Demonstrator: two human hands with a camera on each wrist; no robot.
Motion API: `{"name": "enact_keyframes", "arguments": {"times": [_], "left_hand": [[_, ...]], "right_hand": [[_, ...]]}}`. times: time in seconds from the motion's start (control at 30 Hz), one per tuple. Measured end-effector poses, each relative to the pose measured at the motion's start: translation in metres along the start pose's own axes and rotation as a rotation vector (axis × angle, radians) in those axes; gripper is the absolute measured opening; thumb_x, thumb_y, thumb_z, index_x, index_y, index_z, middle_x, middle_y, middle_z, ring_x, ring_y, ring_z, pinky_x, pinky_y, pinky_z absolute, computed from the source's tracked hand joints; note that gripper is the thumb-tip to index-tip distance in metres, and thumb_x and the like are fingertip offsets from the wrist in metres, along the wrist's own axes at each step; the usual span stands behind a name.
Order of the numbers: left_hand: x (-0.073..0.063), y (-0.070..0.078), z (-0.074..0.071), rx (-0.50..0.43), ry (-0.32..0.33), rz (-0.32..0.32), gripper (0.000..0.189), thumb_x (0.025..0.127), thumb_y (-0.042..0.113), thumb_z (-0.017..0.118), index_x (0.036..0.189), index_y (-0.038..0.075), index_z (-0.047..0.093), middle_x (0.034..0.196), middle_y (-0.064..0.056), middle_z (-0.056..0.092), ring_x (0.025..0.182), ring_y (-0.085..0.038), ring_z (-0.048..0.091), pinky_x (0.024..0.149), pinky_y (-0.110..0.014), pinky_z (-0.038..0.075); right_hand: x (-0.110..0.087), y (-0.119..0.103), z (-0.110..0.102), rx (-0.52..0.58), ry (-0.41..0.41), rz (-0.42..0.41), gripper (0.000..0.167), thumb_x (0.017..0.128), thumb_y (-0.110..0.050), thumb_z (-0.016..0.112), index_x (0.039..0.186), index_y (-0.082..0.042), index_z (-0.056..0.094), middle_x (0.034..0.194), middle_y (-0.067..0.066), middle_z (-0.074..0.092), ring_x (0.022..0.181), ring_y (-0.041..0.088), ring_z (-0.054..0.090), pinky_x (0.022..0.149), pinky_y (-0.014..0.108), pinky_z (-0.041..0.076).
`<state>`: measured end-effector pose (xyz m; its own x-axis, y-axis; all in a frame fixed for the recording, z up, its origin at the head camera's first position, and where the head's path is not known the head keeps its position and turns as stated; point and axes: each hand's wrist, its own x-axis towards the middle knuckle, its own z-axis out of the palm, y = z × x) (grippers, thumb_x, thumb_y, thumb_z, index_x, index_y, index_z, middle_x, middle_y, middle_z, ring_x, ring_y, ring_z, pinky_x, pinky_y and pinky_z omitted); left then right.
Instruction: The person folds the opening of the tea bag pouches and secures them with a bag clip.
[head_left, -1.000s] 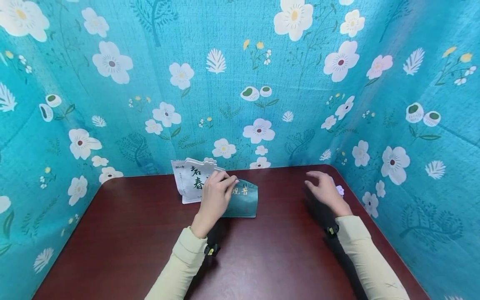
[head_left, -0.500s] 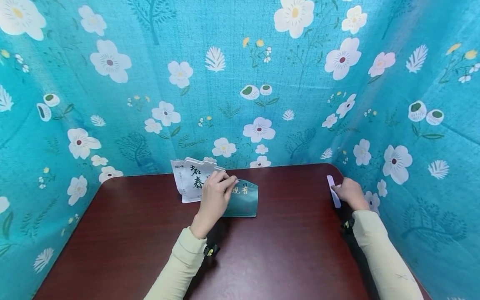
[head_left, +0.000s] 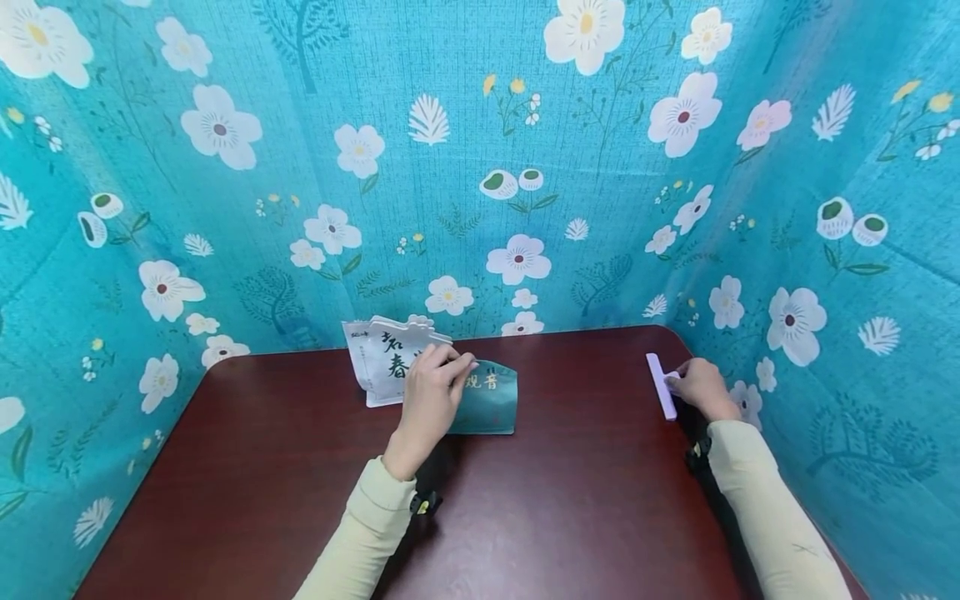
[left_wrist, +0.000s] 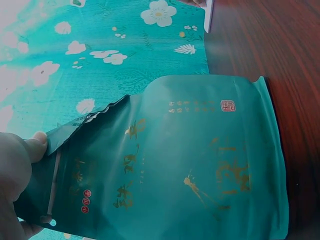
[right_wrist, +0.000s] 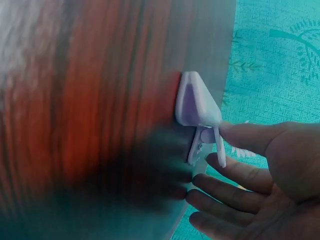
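My left hand pinches the top edge of a green tea pouch with gold lettering, which stands on the table. The left wrist view shows the pouch's top creased under the thumb and its printed front facing the camera. Over at the table's right edge, my right hand holds a lavender bag clip. In the right wrist view, thumb and index finger pinch the lever of this clip, while the other fingers are spread loosely below. A silver-white pouch with dark lettering stands behind the left hand, partly covered by it.
The dark red-brown table has a rounded back right corner. Blue-green flowered cloth hangs around its back and both sides, close to the right hand.
My right hand has moved outward to the table's right edge and taken hold of the lavender clip, which has then shifted slightly left. The left hand and both pouches stay in place.
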<state>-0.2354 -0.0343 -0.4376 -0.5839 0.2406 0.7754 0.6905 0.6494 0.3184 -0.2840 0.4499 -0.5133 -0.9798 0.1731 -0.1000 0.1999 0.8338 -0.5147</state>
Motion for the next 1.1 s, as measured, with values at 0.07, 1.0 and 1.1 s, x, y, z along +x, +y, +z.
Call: {"name": "enact_keyframes", "arguments": {"times": [0.07,1.0,1.1], "left_hand": [[0.0,0.0,0.0,0.0,0.005,0.001,0.011,0.095,0.016,0.072,0.099,0.01,0.081,0.082,0.0,0.06,0.071,-0.017,0.047,0.062,-0.031,0.039],[-0.003,-0.004,0.004,-0.004,0.043,0.024,0.008,0.092,0.014,0.076,0.096,0.01,0.081,0.08,0.0,0.06,0.071,-0.018,0.048,0.062,-0.032,0.041],[-0.003,-0.003,0.005,-0.011,0.046,0.024,0.008,0.093,0.014,0.075,0.096,0.01,0.081,0.08,-0.001,0.06,0.07,-0.018,0.047,0.062,-0.032,0.04]], "right_hand": [[-0.002,-0.005,0.0,0.004,-0.003,-0.002,0.036,0.098,-0.016,0.064,0.112,0.017,0.064,0.1,0.034,0.066,0.081,0.036,0.065,0.066,0.044,0.058],[-0.034,-0.083,-0.003,0.007,-0.009,-0.463,0.039,0.09,0.001,0.073,0.127,0.011,0.064,0.119,0.032,0.067,0.102,0.045,0.067,0.089,0.059,0.055],[-0.038,-0.091,0.003,0.019,-0.032,-0.541,0.033,0.088,0.002,0.075,0.12,0.007,0.068,0.111,0.024,0.071,0.093,0.035,0.067,0.085,0.054,0.057]]}}
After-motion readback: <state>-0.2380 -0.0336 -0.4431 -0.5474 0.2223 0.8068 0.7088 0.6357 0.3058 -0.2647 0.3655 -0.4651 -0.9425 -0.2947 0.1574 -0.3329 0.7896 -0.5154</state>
